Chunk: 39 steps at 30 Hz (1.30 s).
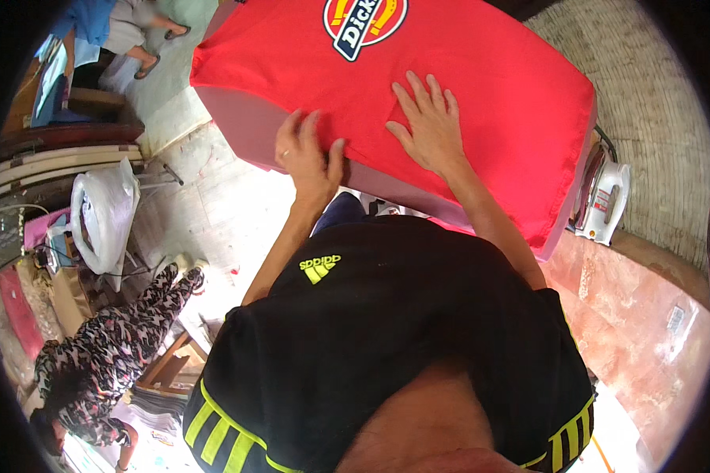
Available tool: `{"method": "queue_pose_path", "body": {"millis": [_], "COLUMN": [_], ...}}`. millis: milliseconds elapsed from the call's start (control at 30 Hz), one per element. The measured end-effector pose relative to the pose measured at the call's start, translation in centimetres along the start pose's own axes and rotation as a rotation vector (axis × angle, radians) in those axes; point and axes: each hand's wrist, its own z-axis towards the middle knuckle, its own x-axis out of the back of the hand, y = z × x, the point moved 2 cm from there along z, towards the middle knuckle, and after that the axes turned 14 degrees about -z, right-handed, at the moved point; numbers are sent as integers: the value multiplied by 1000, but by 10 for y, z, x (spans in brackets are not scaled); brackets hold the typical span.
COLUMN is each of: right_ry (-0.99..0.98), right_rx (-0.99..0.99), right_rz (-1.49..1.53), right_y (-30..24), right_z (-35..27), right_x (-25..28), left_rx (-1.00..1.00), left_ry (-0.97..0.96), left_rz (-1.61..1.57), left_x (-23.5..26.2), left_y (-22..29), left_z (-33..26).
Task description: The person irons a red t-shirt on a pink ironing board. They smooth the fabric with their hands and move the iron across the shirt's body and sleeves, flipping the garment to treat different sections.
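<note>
A red piece of cloth [481, 87], with a round printed badge [363, 24] at its far side, lies spread over a padded board with a mauve cover [241, 122]. It looks like a T-shirt, though its full outline does not show. My left hand [306, 158] is at the cloth's near-left edge, thumb and fingers apart and slightly curled, a little blurred. Farther right, my right hand [432, 130] rests flat on the red cloth with its fingers spread. Small wrinkles run near that palm. Neither hand grips anything that I can see.
A white iron [607, 201] stands beyond the board's right end, by a pinkish stone-look surface [623, 307]. At left are a clear plastic-wrapped bundle [106, 217] and stacked boards [63, 162]. One person [126, 339] in patterned clothes is at lower left, another [126, 31] at upper left.
</note>
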Motion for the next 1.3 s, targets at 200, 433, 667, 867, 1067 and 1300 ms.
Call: {"method": "queue_pose_path", "body": {"millis": [200, 433, 667, 867, 1067, 1300], "right_ry": [37, 79, 105, 92, -4, -83], "right_rx": [5, 49, 106, 292, 418, 434], "right_rz": [11, -13, 40, 275, 280, 339], "right_y": [6, 6, -11, -100, -108, -117], "right_z": [3, 8, 6, 30, 36, 68], "right_x": [0, -1, -2, -2, 0, 6], "left_rx": [288, 233, 169, 131, 81, 160], "left_ry": [44, 141, 3, 45, 351, 227], "left_rz": [-48, -67, -43, -20, 30, 323], "left_x": [18, 0, 24, 26, 70, 93], "left_y": [-17, -4, -10, -20, -77, -198], "left_z": [-8, -9, -12, -7, 58, 174]}}
